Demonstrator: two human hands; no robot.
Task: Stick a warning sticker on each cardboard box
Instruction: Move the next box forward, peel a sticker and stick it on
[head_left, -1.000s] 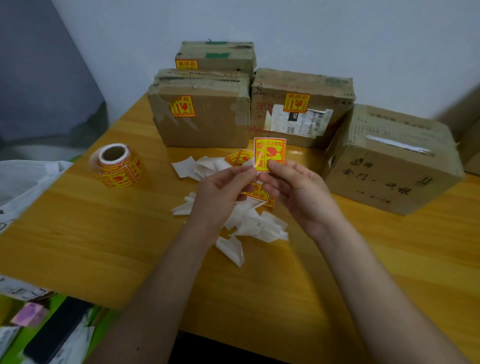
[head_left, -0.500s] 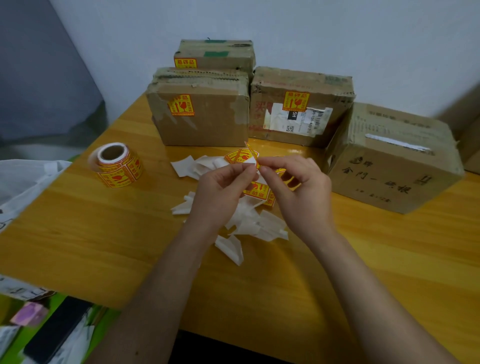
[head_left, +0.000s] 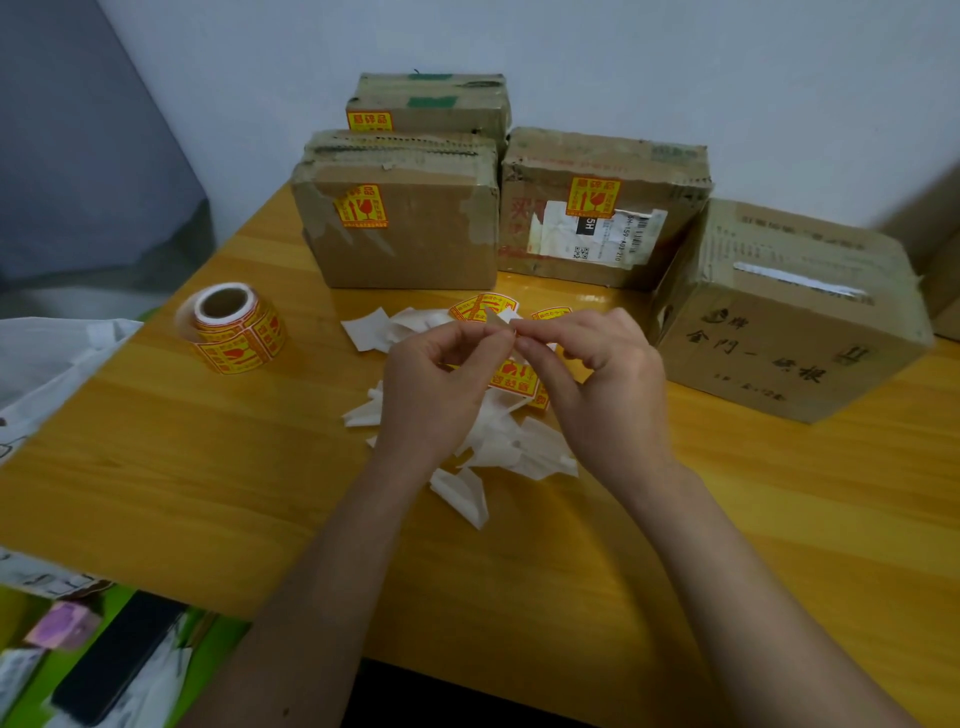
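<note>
A: Two hands, frame centre: left hand (head_left: 441, 374) and right hand (head_left: 608, 374) pinch one sticker (head_left: 496, 323).
B: Unlabelled box (head_left: 789, 322), right; bare table (head_left: 208, 467) lower left.

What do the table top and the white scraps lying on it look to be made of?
Table top: wood or a wood-look laminate, judging by the orange grain lines and soft sheen; which one I cannot tell. White scraps: thin paper, probably sticker backing, since they curl and crease and lie beside the sticker roll.
</note>
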